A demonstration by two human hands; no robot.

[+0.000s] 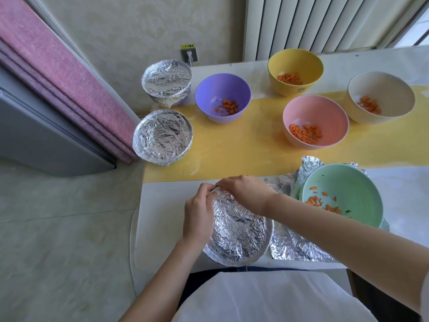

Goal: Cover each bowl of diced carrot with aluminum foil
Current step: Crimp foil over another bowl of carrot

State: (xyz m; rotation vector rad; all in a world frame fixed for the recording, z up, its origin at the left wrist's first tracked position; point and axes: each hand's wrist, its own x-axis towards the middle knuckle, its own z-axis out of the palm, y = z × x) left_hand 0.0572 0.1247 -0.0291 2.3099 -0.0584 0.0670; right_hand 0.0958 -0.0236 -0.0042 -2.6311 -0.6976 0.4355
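Your left hand [198,217] and right hand [246,190] each pinch the crimped foil at the far rim of the foiled bowl [239,233], at the table's [162,205] near edge, just left of the uncovered green bowl [348,180].

My left hand [198,212] and right hand [243,191] meet almost fingertip to fingertip, curled fingers [207,189] pinching the edge of crinkled silver aluminium foil [239,228]. Both bare forearms reach forward, the right angled inward.
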